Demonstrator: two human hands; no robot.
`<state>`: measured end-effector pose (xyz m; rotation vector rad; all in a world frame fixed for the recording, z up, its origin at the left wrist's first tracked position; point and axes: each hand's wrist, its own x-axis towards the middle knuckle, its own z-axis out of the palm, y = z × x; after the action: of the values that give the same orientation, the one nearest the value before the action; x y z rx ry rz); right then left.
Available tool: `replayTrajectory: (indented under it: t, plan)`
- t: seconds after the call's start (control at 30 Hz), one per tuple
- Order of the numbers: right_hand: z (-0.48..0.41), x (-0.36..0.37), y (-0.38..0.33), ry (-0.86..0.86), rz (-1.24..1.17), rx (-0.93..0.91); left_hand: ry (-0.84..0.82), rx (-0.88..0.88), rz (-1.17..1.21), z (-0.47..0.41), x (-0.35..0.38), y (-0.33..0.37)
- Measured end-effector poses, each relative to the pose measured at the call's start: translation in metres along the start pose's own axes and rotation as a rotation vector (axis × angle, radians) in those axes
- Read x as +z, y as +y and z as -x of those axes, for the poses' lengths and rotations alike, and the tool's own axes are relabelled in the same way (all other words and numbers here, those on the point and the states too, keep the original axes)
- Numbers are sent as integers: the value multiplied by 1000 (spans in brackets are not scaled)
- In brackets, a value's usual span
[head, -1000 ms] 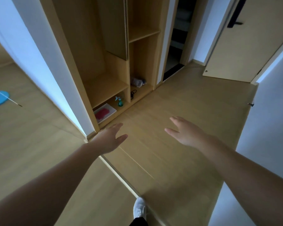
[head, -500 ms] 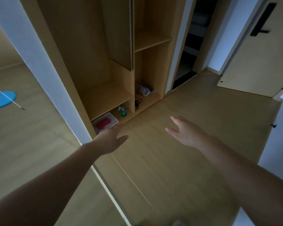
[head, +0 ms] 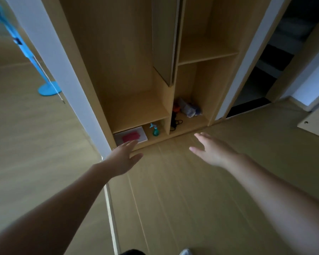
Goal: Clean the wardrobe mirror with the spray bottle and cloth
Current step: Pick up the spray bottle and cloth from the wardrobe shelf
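Note:
A small teal spray bottle (head: 155, 130) stands upright in the wardrobe's bottom compartment. To its left a red cloth (head: 130, 137) lies in a white tray (head: 144, 136). The wardrobe mirror (head: 26, 126) fills the left of the view and reflects the wooden floor and a blue stand. My left hand (head: 122, 159) reaches forward, empty with fingers apart, its fingertips just short of the tray. My right hand (head: 212, 151) is also empty and spread, over the floor in front of the wardrobe, right of the bottle.
The open wooden wardrobe (head: 136, 70) has several shelves. Black cables (head: 175, 122) and a bundled bag (head: 189, 108) lie in the lower right compartment. A dark doorway (head: 261, 80) opens at the right. My shoe tip (head: 186, 252) shows at the bottom edge.
I have stepped closer to the wardrobe: the tray, cloth and bottle now appear larger and nearer. Both hands stay outstretched and empty.

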<state>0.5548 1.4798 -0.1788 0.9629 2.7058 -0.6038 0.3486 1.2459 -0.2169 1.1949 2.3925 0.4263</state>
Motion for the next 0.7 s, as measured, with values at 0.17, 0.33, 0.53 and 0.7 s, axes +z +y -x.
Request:
replayTrajectory:
  t: [0.17,0.33,0.53,0.7]
  plan:
    - [-47,-13,8,-54,16,-72,40,-126,-12,-9,-1,11]
    - [-99,-18,-6,-106,34,-151,78,-216,5,-29,-10,-1]
    - [-184,-38,-30,-91,71,-213,114,-225,41,-95,-35,-24]
    - [-258,-55,-52,-108,91,-196,91,-214,63,-167,-67,-48]
